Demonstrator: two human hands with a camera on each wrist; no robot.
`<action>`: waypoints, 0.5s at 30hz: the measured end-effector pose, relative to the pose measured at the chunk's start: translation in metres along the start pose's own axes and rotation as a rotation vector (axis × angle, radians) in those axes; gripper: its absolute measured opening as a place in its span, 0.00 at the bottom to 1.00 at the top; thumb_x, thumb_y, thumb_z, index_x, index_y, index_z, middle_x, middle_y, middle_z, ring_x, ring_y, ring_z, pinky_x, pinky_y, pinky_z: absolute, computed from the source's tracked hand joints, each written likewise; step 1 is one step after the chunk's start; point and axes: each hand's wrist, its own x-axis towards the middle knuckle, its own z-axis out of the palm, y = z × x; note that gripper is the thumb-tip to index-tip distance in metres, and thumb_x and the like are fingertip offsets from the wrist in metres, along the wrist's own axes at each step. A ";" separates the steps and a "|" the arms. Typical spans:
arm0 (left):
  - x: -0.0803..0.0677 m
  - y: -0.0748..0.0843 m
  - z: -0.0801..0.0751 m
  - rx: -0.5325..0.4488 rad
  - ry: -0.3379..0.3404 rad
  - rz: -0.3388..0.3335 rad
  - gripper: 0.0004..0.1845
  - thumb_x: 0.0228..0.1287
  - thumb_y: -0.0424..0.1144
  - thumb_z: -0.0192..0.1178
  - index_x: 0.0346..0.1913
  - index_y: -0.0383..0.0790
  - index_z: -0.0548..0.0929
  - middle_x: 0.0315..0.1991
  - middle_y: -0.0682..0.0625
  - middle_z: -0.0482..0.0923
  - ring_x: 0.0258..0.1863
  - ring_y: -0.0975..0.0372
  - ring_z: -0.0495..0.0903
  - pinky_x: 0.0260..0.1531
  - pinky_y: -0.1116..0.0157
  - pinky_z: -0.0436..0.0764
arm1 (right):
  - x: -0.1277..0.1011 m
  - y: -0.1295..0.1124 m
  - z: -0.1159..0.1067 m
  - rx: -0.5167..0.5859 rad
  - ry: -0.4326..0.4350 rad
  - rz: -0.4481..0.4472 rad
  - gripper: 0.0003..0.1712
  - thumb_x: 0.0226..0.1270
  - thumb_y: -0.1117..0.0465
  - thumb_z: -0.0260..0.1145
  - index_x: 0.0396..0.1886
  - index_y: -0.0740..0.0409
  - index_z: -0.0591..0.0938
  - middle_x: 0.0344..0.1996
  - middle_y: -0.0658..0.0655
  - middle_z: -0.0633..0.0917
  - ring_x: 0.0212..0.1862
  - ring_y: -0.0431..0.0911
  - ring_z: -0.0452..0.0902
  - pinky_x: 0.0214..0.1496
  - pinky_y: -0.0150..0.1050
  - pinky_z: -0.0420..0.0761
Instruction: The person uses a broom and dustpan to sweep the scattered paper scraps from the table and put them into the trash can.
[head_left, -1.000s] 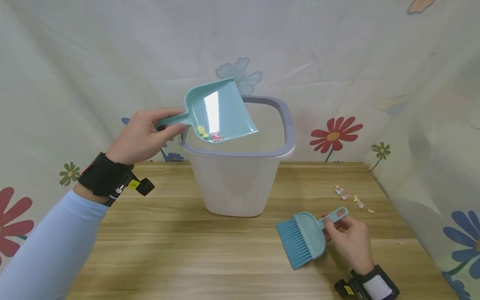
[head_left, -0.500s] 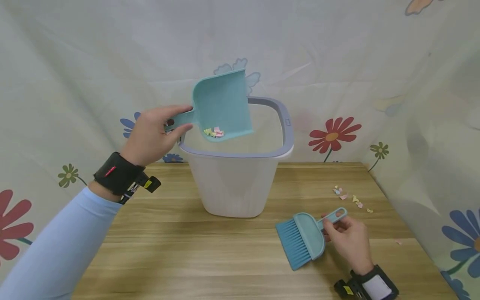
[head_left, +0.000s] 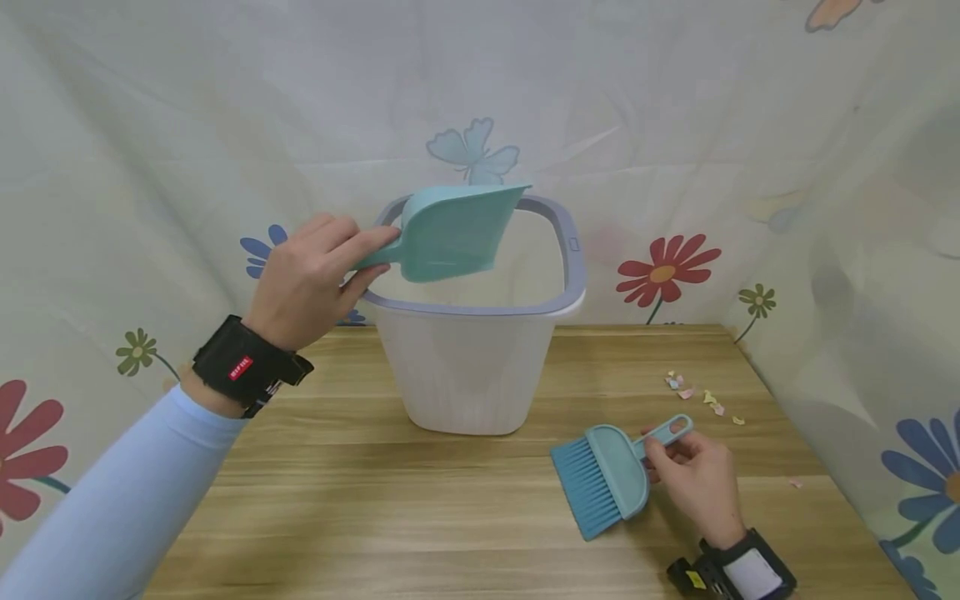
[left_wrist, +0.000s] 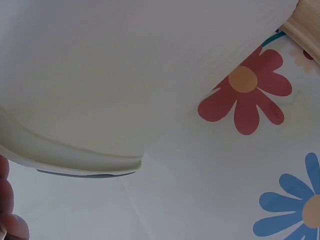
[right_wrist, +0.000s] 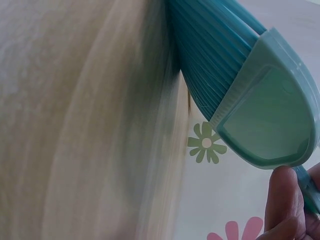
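Note:
My left hand grips the handle of a light teal dustpan. The pan is tipped over the opening of a white bin with a lavender rim, and no paper scraps show on its visible face. In the left wrist view the bin's pale wall fills much of the picture, with a few fingertips at the lower left. At the lower right, my right hand pinches the handle of a small teal brush. Its blue bristles point away from the hand, low over the table.
Several small paper scraps in pink, yellow and blue lie on the wooden table to the right of the bin. One pink scrap lies nearer the right edge. A flower-printed curtain hangs behind and along the right side.
My left hand has turned the dustpan over farther above the bin and shifted slightly right. The scraps seen in the pan before are out of sight. The right hand and brush stay put.

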 end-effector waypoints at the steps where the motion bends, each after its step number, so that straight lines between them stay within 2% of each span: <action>1: 0.000 0.000 -0.001 0.005 0.001 0.001 0.22 0.62 0.33 0.74 0.60 0.39 0.85 0.31 0.42 0.80 0.32 0.50 0.76 0.29 0.58 0.75 | 0.000 0.000 0.000 -0.001 0.000 0.001 0.04 0.65 0.73 0.69 0.37 0.68 0.89 0.22 0.61 0.88 0.19 0.30 0.81 0.21 0.30 0.81; 5: -0.003 0.003 -0.004 -0.048 0.023 -0.057 0.23 0.60 0.32 0.75 0.60 0.37 0.85 0.34 0.42 0.84 0.33 0.50 0.78 0.31 0.57 0.76 | 0.000 -0.001 0.000 -0.008 0.002 0.003 0.04 0.65 0.72 0.69 0.37 0.67 0.89 0.22 0.60 0.88 0.19 0.33 0.82 0.21 0.30 0.81; 10: -0.009 0.006 -0.012 -0.125 0.051 -0.136 0.24 0.62 0.32 0.74 0.61 0.32 0.84 0.47 0.38 0.88 0.42 0.49 0.85 0.40 0.55 0.83 | 0.000 -0.001 0.000 -0.008 0.002 0.002 0.04 0.66 0.72 0.69 0.37 0.67 0.89 0.22 0.60 0.88 0.19 0.35 0.83 0.21 0.30 0.81; 12: -0.011 0.007 -0.017 -0.154 0.069 -0.166 0.24 0.62 0.31 0.74 0.61 0.31 0.84 0.49 0.37 0.88 0.41 0.50 0.85 0.42 0.59 0.82 | 0.000 -0.002 0.000 -0.008 0.002 0.002 0.04 0.66 0.72 0.69 0.37 0.67 0.89 0.22 0.60 0.88 0.19 0.35 0.83 0.21 0.31 0.81; 15: -0.015 0.012 -0.025 -0.207 0.088 -0.216 0.24 0.61 0.29 0.74 0.60 0.30 0.84 0.47 0.37 0.88 0.34 0.54 0.79 0.38 0.70 0.76 | -0.001 -0.002 0.000 -0.010 0.003 0.000 0.04 0.66 0.72 0.69 0.36 0.67 0.89 0.22 0.60 0.88 0.19 0.35 0.82 0.21 0.31 0.81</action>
